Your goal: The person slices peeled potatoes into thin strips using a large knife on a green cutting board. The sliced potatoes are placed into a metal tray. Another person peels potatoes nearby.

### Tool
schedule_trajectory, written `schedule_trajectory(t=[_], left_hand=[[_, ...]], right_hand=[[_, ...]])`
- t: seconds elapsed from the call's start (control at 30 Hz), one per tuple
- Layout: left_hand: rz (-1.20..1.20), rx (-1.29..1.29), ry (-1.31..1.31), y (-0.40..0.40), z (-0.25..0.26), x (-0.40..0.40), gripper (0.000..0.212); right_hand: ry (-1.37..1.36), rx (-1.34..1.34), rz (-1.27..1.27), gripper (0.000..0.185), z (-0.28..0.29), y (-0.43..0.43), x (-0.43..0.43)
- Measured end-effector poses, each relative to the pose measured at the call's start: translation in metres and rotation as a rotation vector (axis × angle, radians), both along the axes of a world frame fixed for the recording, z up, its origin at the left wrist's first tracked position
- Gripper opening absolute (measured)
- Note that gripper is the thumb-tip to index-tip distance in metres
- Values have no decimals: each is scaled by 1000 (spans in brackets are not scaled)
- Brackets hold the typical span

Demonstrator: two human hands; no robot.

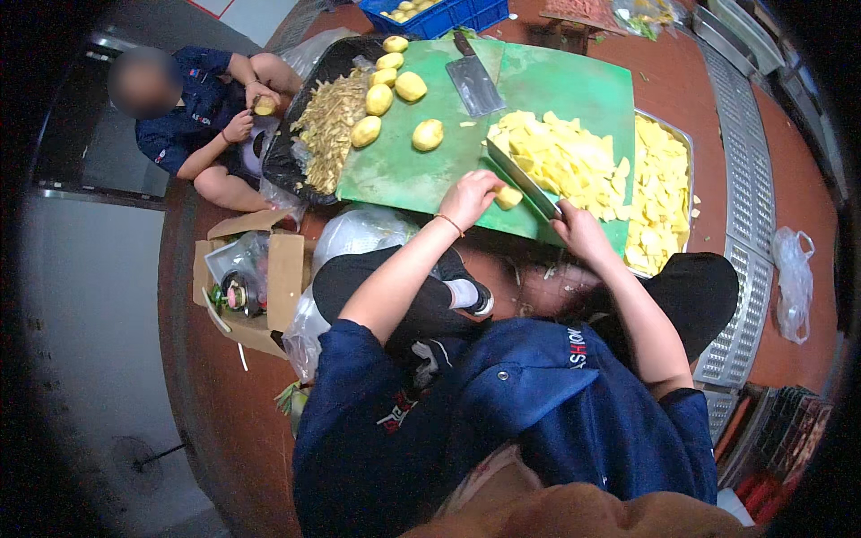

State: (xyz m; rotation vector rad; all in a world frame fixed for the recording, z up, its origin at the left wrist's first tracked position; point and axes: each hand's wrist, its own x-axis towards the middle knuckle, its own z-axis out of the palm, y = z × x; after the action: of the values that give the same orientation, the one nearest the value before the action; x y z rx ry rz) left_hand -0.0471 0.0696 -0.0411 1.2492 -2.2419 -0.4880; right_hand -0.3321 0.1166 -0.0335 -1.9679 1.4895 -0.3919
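My left hand (473,200) holds a cut piece of peeled potato (508,197) against the green cutting board (417,181). In my right hand (580,227) is the handle of a knife with a broad blade (521,178), which stands on edge between the piece and a heap of potato slices (558,155). A cleaver (475,84) lies flat farther back on the board. Several whole peeled potatoes (427,135) rest at the board's left. Beyond its right edge, a metal tray (689,168) is filled with more slices.
Peelings (331,128) fill a container lined with a black bag (279,165) at the left. A co-worker (195,114) sits beside it, holding a potato. A blue crate (437,23) stands behind the board. An open cardboard box (288,282) and a metal floor grate (740,188) flank me.
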Motion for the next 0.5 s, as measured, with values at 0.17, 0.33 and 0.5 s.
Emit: schedule_trajectory(t=[0.17,0.33,0.5], left_hand=[[-93,-54,-111,-8,-9,-2,22],[-149,-78,-119,-7,-9,-6,21],[-148,-122,-92,-8,-13,-3,16]], right_hand=[[2,-26,-27,26,33,14,7],[92,-55,38,25,61,12,14],[179,-39,105,23,64,1,17]])
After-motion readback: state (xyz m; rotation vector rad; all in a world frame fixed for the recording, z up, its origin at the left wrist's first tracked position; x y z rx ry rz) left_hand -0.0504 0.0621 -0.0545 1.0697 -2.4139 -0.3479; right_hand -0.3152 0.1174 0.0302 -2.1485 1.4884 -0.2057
